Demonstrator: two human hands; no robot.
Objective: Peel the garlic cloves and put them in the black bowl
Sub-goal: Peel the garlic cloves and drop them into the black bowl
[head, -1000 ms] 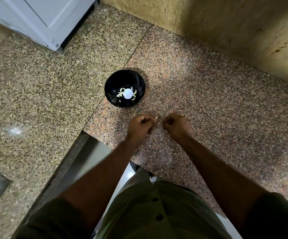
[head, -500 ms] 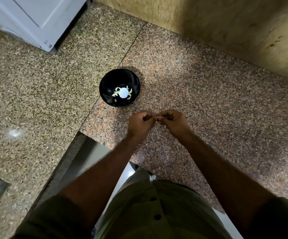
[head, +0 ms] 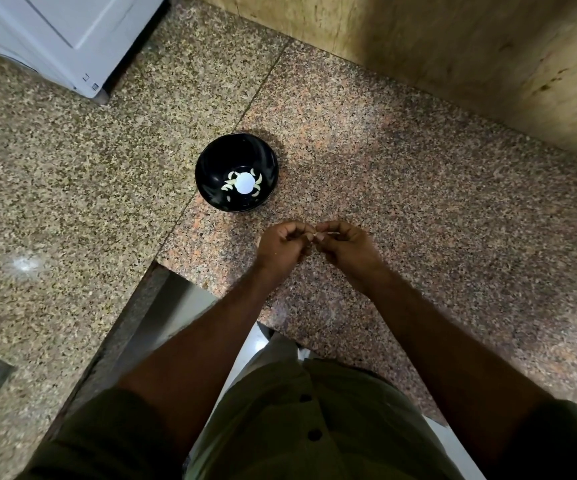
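Speckled granite countertop [head: 401, 174] fills most of what we see, pinkish on the right slab and greyer on the left. We can read no writing or brand anywhere; the white appliance [head: 72, 36] at the far left corner carries only two tiny marks near its lower edge, too small to make out.

On the counter sits the black bowl [head: 236, 157], with several pale peeled garlic cloves [head: 229, 184] lying in its bottom around a bright round white spot. Just on the near side of the bowl, apart from it, our two hands meet above the stone. The left hand [head: 282, 245] and the right hand [head: 347, 245] both have fingers curled, their tips brought together on a small pale garlic clove [head: 319, 235] that they pinch between them; little of it shows, so we cannot tell how much skin is on it.

Compared with a second ago, when the two fists were slightly parted over the counter, the fingertips have closed together on the clove. The bowl has stayed in its place on the counter.

Below, we see an olive buttoned shirt [head: 301, 424].
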